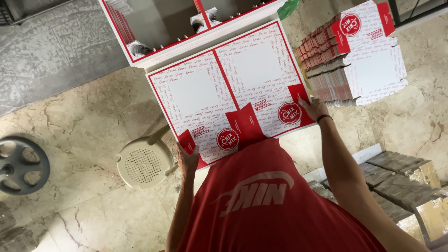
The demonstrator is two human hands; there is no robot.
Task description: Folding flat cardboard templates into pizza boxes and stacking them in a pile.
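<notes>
Head camera: a person holds a flat, unfolded red-and-white cardboard box blank [233, 91] at chest height, left hand [187, 161] gripping its near left corner and right hand [313, 109] pinching the near right edge, apparently to keep the wide sheet level. A stack of similar blanks [354, 53] lies just right, and a cream plastic stool [144, 163] stands below.

Flat box blank [233, 93] held between left hand [186, 161] and right hand [313, 109]; stack of blanks [354, 56] right, plastic stool [144, 163] left.
</notes>
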